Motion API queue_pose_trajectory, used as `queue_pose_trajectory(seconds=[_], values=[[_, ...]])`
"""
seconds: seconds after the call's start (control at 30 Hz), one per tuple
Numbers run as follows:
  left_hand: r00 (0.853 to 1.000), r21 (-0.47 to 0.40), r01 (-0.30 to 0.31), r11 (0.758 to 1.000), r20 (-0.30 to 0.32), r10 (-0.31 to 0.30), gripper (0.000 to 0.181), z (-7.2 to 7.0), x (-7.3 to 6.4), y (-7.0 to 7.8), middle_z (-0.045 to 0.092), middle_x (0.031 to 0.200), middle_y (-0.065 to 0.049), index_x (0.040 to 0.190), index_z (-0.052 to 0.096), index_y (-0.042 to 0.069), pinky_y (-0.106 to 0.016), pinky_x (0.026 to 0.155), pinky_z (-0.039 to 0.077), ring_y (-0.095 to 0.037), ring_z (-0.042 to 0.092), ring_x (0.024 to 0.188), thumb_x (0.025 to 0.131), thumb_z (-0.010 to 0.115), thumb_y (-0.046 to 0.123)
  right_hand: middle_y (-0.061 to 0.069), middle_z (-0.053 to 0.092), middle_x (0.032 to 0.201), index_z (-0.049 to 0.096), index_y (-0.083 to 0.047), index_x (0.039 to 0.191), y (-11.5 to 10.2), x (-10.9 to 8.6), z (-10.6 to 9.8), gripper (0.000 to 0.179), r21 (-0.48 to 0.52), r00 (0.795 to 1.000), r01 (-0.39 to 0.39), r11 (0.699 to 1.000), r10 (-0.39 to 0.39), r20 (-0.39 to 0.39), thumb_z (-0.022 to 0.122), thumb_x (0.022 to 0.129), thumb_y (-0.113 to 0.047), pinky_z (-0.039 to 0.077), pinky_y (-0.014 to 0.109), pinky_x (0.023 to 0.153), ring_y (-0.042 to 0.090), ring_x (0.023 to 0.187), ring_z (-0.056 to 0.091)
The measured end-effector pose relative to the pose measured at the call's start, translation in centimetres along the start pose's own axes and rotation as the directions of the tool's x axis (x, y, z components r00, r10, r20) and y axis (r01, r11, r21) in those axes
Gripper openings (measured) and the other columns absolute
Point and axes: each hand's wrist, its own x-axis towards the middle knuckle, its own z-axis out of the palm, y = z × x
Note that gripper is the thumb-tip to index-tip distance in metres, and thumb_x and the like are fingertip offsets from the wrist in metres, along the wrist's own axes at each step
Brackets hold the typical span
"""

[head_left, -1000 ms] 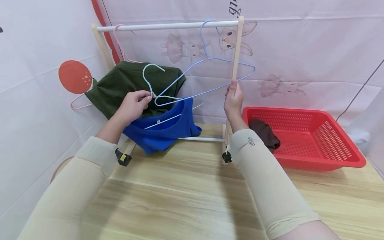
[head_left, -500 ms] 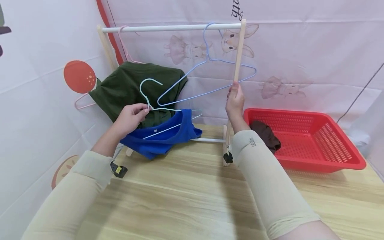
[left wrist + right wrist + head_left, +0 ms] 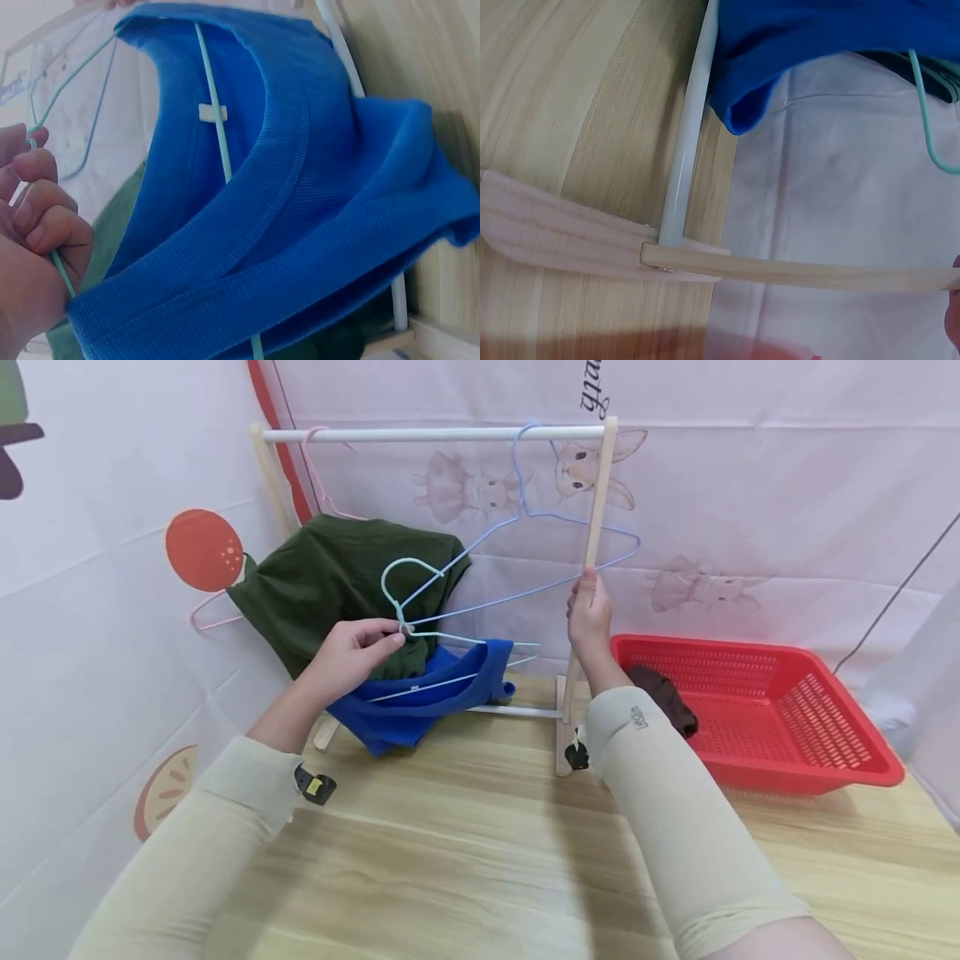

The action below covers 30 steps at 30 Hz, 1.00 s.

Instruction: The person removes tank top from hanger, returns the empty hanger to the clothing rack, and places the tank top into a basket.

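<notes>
My left hand [image 3: 360, 653] pinches a mint-green hanger [image 3: 392, 587] at the base of its hook. A blue shirt [image 3: 300, 172] hangs on that hanger, its neckline wide around the lower bar and its small label showing. The hook stands below the rack's white top rail [image 3: 450, 435], in front of a dark green shirt [image 3: 352, 560] on a pink hanger [image 3: 316, 477]. My right hand [image 3: 590, 618] grips the right wooden post [image 3: 600, 502] of the rack. A bare blue hanger [image 3: 491, 531] hangs from the rail close to that post.
A red basket [image 3: 825, 772] with a dark brown cloth [image 3: 663, 697] inside stands right of the rack. The rack's lower white bar [image 3: 682, 157] runs just above the wooden table [image 3: 450, 860]. Printed fabric walls [image 3: 705, 460] rise behind and to the left.
My left hand has lowered the mint-green hanger with the blue shirt, then moved it to the right. My right hand keeps its grip on the post.
</notes>
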Motion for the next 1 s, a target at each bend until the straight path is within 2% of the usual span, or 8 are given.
queue_pose_trajectory(seconds=[0.33,0.47,0.57,0.67,0.73,0.83,0.9,1.0], values=[[0.997,-0.019,-0.073,0.997,-0.04,0.072,0.03,2.3,1.0,2.3,0.055,0.072,-0.006,0.119,0.071,0.01,-0.026,0.055,0.038,-0.021,0.047,0.066,0.099,0.059,0.03,0.006,0.051,0.065,0.051,-0.007,0.096,-0.9,0.2,-1.5,0.043,0.039,0.993,-0.059,0.997,0.055,0.105,0.033,0.106,-0.044,0.051,0.024,0.058,0.017,0.057,0.054],[0.996,-0.012,-0.084,0.996,-0.04,0.084,0.029,2.7,1.1,3.0,0.052,0.072,-0.009,0.118,0.071,0.01,-0.026,0.053,0.037,-0.024,0.046,0.066,0.1,0.058,0.029,0.02,0.067,0.088,0.056,0.0,0.116,-1.3,0.0,-2.1,0.054,-0.102,0.99,-0.059,0.993,0.071,0.12,0.03,0.106,-0.047,0.054,0.031,0.079,0.025,0.081,0.067],[0.996,-0.002,-0.08,0.997,-0.036,0.08,0.029,2.9,1.0,3.4,0.052,0.074,-0.009,0.118,0.069,0.01,-0.027,0.054,0.038,-0.025,0.047,0.067,0.101,0.057,0.03,0.021,0.064,0.114,0.051,-0.005,0.133,-1.6,-0.6,-2.8,0.058,-0.179,0.989,-0.083,0.98,0.103,0.107,0.033,0.104,-0.052,0.049,0.037,0.095,0.027,0.105,0.062],[0.997,0.002,-0.068,0.998,-0.035,0.068,0.03,3.0,0.8,3.9,0.052,0.075,-0.009,0.119,0.068,0.011,-0.027,0.055,0.039,-0.025,0.047,0.067,0.101,0.056,0.031,0.017,0.059,0.122,0.05,-0.007,0.135,-1.7,-1.4,-3.6,0.054,-0.262,0.999,-0.003,0.965,0.015,0.043,0.04,0.103,-0.049,0.045,0.039,0.098,0.026,0.111,0.055],[0.997,0.004,-0.067,0.998,-0.037,0.067,0.029,3.0,0.7,4.1,0.052,0.074,-0.009,0.118,0.068,0.011,-0.027,0.055,0.039,-0.025,0.047,0.067,0.101,0.055,0.031,0.016,0.059,0.117,0.054,-0.004,0.13,-1.8,-1.9,-4.1,0.046,-0.353,0.989,0.15,0.923,-0.146,0.038,0.046,0.103,-0.041,0.043,0.039,0.095,0.028,0.108,0.053],[0.996,0.005,-0.077,0.997,-0.047,0.077,0.029,2.9,0.5,4.6,0.051,0.073,-0.01,0.117,0.069,0.012,-0.027,0.055,0.038,-0.025,0.046,0.065,0.102,0.054,0.031,0.017,0.062,0.108,0.061,-0.001,0.119,-2.1,-2.7,-4.5,0.035,-0.486,0.902,0.424,0.764,-0.403,0.153,0.053,0.101,-0.03,0.042,0.043,0.09,0.032,0.104,0.053],[0.995,0.0,-0.086,0.996,-0.051,0.086,0.029,2.8,0.4,4.8,0.05,0.072,-0.01,0.117,0.069,0.012,-0.027,0.055,0.037,-0.025,0.046,0.064,0.102,0.053,0.03,0.018,0.064,0.109,0.063,-0.001,0.119,-2.5,-3.2,-4.6,0.033,-0.493,0.803,0.592,0.637,-0.519,0.293,0.058,0.099,-0.026,0.042,0.045,0.09,0.034,0.103,0.054],[0.995,-0.008,-0.097,0.995,-0.037,0.097,0.029,3.0,0.1,5.3,0.05,0.072,-0.01,0.117,0.068,0.012,-0.028,0.055,0.038,-0.025,0.046,0.065,0.103,0.052,0.03,0.015,0.065,0.116,0.063,-0.005,0.125,-3.1,-4.1,-4.3,0.038,-0.447,0.655,0.754,0.481,-0.592,0.469,0.065,0.095,-0.028,0.044,0.047,0.088,0.033,0.105,0.056]])
